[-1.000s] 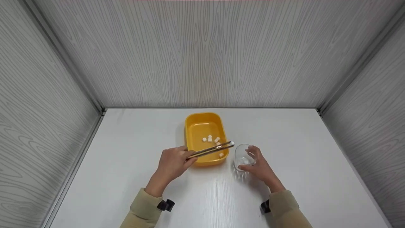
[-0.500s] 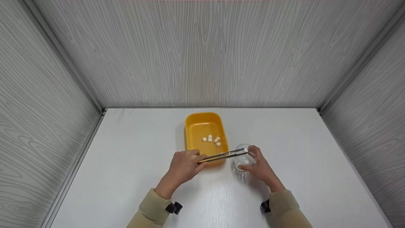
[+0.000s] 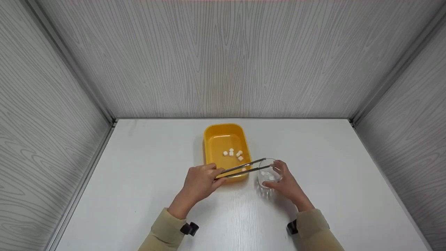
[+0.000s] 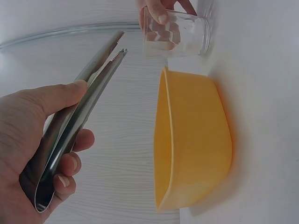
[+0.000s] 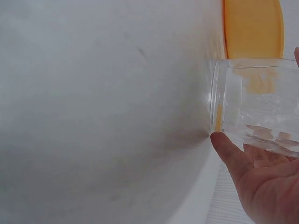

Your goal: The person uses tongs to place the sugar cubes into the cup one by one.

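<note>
My left hand point(image 3: 200, 181) grips a pair of metal tongs point(image 4: 89, 95), whose arms stand apart with nothing between their toothed tips. In the head view those tips overlap the mouth of a clear drinking glass point(image 3: 268, 170). My right hand point(image 3: 285, 181) holds the glass upright on the table, thumb low on its near side and fingers on the far side. Small white cubes point(image 3: 271, 178) lie at the bottom of the glass. Several more white cubes point(image 3: 240, 158) lie in the yellow tub point(image 3: 223, 129), one partly behind the tongs.
The tub stands left of the glass, close to it, with the tongs crossing over its near right corner. A white table point(image 3: 156, 150) carries everything. Grey wood-patterned panels point(image 3: 223, 62) rise at the back and both sides.
My left hand moved right, carrying a white cube in the tongs from over the tub to the glass. The tongs then spread and the cube left them; another cube shows in the glass.
</note>
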Motion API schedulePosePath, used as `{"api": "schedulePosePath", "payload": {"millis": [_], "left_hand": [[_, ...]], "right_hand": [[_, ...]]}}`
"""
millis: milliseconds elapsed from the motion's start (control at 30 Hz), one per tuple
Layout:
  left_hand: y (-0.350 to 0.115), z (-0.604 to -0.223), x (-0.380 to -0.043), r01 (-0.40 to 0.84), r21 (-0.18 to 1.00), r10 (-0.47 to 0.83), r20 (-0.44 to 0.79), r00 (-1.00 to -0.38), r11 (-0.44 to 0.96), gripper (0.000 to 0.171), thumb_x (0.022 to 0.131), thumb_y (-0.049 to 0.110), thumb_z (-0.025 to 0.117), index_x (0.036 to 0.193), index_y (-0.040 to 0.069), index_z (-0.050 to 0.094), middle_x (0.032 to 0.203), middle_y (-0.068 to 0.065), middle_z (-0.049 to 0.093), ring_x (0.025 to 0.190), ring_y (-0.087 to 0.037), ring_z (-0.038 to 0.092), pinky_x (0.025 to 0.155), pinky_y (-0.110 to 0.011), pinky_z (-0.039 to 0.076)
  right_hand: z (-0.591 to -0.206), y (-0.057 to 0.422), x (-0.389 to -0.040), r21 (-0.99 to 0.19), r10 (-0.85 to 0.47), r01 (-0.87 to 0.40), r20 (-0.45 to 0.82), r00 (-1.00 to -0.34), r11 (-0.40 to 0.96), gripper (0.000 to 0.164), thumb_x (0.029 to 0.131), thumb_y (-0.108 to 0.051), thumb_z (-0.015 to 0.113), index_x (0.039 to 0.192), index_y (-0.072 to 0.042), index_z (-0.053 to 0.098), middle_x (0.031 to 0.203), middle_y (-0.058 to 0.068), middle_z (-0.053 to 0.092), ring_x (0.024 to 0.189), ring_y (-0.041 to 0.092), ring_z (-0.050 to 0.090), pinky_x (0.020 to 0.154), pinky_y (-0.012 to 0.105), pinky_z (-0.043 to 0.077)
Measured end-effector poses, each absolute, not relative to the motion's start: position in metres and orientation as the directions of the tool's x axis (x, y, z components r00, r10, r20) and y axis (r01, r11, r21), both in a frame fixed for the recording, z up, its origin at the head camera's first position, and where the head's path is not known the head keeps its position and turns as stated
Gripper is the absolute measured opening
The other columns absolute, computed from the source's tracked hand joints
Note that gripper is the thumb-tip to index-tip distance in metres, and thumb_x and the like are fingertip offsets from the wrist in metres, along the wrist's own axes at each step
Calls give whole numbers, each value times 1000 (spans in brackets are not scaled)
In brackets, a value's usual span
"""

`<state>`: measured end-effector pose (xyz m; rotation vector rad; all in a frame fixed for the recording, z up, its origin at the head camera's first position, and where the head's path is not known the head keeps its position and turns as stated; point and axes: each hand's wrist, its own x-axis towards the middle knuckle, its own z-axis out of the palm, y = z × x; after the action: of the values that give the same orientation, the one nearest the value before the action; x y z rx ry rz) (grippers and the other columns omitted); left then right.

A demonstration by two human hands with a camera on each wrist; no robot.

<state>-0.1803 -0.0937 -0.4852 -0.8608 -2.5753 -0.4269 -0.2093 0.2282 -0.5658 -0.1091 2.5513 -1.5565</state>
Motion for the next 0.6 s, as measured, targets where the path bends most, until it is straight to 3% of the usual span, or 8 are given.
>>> {"api": "schedulePosePath", "payload": {"millis": [367, 600], "left_hand": [[-116, -488, -182, 555, 256, 414, 444, -795, 792, 26, 84, 35, 78, 98, 13, 78, 74, 3, 60, 57, -10, 52, 52, -24, 43], [-130, -489, -184, 487, 274, 364, 395, -843, 830, 27, 83, 38, 78, 97, 15, 78, 67, 7, 51, 53, -8, 45, 49, -23, 38]], "right_hand": [[-566, 228, -209, -885, -134, 17, -89, -987, 466, 96, 75, -24, 87, 147, -10, 25, 152, 13, 37, 143, 31, 30, 109, 54, 28], [-566, 228, -209, -891, -137, 16, -87, -987, 453, 93, 77, -22, 86, 147, -10, 25, 151, 14, 37, 143, 32, 29, 109, 55, 28]]}}
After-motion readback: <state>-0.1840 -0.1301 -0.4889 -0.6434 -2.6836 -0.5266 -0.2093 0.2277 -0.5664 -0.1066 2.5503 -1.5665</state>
